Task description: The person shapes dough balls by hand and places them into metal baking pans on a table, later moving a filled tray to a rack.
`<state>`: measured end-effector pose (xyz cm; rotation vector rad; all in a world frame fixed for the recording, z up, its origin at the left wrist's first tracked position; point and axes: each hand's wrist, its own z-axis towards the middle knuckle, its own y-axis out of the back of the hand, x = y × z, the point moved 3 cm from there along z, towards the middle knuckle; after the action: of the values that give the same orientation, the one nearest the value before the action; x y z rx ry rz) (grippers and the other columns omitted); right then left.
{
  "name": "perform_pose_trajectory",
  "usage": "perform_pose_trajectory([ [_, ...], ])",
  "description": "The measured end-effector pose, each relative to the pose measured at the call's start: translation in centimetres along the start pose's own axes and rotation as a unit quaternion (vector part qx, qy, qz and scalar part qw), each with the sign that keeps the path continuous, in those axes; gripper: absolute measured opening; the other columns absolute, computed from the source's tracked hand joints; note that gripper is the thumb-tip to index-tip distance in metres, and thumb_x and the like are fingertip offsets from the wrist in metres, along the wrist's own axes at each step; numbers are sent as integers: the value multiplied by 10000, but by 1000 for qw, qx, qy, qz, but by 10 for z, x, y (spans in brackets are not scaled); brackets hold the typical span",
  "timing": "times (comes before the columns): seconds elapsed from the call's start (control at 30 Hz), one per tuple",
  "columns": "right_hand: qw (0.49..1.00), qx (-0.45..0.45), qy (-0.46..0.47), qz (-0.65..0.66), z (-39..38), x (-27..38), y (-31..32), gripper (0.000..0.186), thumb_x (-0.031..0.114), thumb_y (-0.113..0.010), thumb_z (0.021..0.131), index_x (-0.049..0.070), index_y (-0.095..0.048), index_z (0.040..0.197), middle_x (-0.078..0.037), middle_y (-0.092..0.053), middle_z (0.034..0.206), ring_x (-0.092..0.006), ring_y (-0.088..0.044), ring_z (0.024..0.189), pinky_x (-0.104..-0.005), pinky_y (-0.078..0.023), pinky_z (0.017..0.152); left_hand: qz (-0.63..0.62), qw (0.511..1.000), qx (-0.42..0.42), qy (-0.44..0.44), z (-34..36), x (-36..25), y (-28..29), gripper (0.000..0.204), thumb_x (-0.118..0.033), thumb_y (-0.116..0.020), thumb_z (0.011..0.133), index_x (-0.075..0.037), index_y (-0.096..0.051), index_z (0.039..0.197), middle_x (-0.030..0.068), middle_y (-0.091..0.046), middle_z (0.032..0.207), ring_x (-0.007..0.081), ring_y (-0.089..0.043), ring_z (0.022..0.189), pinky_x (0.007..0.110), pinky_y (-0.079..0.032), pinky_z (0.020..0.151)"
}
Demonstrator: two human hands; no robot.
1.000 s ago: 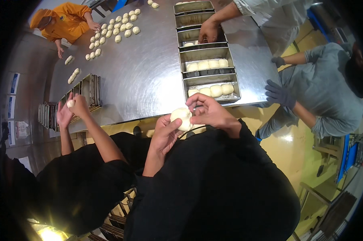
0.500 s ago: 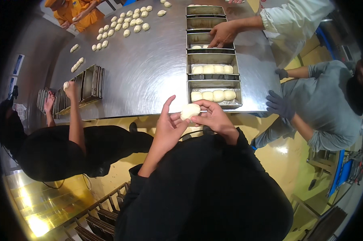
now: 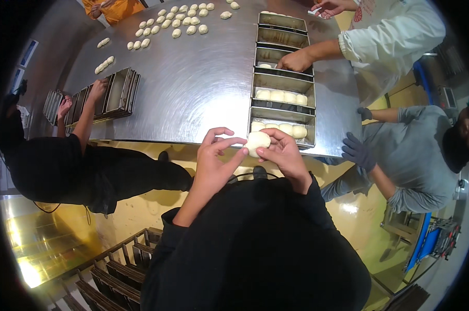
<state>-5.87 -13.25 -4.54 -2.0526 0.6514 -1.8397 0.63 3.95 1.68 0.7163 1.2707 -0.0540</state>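
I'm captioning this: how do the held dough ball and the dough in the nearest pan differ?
The held dough ball is single; the dough row has several pieces. The right hand grips the ball, while the row lies inside the nearest pan. Both are pale.

The top edge of the picture cuts off the far end of the steel table (image 3: 203, 88) and, beyond its far left corner, the head of a person in orange (image 3: 123, 11). On the table's right part, a white-sleeved co-worker's hand (image 3: 296, 60) hides some of the dough inside a tin (image 3: 272, 54). At the table's near edge, the right hand (image 3: 286, 154) covers part of a dough ball (image 3: 257, 140). Behind the table's near left, the lower edge crops a rack (image 3: 107, 274).
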Motion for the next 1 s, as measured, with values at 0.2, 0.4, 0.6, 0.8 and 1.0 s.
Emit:
perform_pose_trajectory([
  [0.2, 1000, 22, -15, -8, -1, 4, -10, 393, -4, -690, 853, -6, -536, 1214, -68, -649, 1044, -98, -629, 877, -238, -525, 691, -14, 999, 20, 26, 2, 12, 7, 221, -164, -778, 760, -113, -756, 974, 19, -575, 1113, 109, -540, 952, 239, -397, 708],
  [0.4, 998, 18, -49, -33, -3, -2, -14, 402, 7, -713, 840, -25, -546, 1204, -71, -654, 1028, -93, -635, 848, -232, -523, 669, -64, 995, 75, 18, 1, 20, 13, 239, -161, -791, 749, -88, -753, 973, 10, -572, 1120, 99, -534, 925, 235, -390, 711],
  [0.6, 995, 16, -75, -57, -7, -3, -23, 398, 14, -723, 834, -23, -559, 1195, -71, -660, 1015, -100, -641, 858, -230, -525, 677, -161, 970, 165, 75, -5, 46, 7, 215, -143, -749, 817, -22, -731, 994, 17, -551, 1143, 80, -528, 885, 249, -413, 756],
  [0.8, 994, 31, -79, -71, -6, -7, -27, 374, 5, -711, 839, -13, -567, 1184, -71, -662, 1037, -105, -644, 872, -228, -530, 684, -349, 915, 182, 94, -14, 73, -1, 206, -126, -719, 859, 2, -706, 1021, 48, -576, 1134, 121, -577, 913, 261, -457, 821],
  [1.0, 995, 17, -76, -67, -6, -11, -30, 364, -15, -705, 832, -13, -574, 1171, -75, -663, 1053, -111, -646, 874, -238, -546, 682, -486, 839, 128, 209, -19, 73, -3, 243, -124, -719, 867, 40, -670, 1039, 95, -683, 1007, 129, -635, 951, 266, -493, 849],
])
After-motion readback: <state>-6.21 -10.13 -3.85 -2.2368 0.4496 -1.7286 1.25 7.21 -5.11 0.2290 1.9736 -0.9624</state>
